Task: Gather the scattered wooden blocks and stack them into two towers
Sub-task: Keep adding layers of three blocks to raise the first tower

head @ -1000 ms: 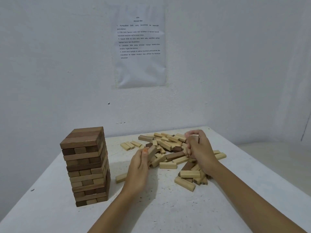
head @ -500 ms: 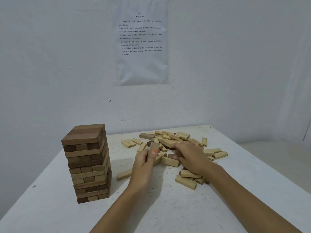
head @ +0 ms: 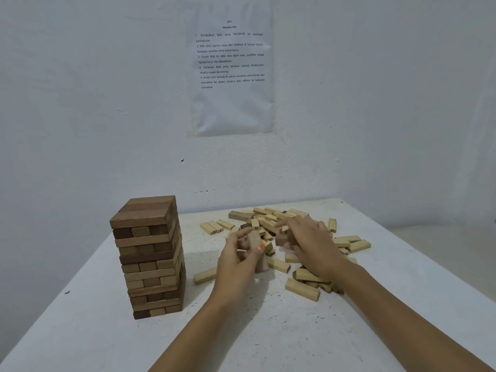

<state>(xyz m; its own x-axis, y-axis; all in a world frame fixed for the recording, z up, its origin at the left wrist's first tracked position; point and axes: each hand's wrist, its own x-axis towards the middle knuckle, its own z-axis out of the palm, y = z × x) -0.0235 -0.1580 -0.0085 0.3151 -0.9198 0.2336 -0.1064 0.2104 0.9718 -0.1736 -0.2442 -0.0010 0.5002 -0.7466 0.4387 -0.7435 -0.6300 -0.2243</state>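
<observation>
Left hand (head: 237,260) was found at centre frame, fingers curled round a bundle of light blocks (head: 253,238) held roughly upright. At least 2 blocks were in it; the exact count could not be told, nor whether the lower ends touched the table (head: 268,331).

Right hand (head: 312,247), just right of centre, was partly closed, with thumb and fingers pinching a dark block (head: 281,240) beside the bundle. Behind and under both hands lay the pile (head: 268,224), loose and criss-crossed, spreading toward the right of the frame. 1 stray block (head: 205,275) lay apart to the left of the hands, and another (head: 302,289) to the lower right of the pile.

At centre left stood 1 finished tower (head: 150,251), square and upright, well apart from the hands. No 2nd tower was visible, so the task was judged about half done.

Assessment of the step in hand, gathering blocks for a layer:
- The dark block should be laid flat against the bundle with long faces matched before the grip is changed.
- Ends should be tapped level on the table.
- The base should be set on bare table in the lower centre, away from the pile and clear of the tower.
- Elbows should stay low near the tower, because a brush could topple it.

A printed sheet (head: 232,76) hung on the wall at upper centre.
</observation>
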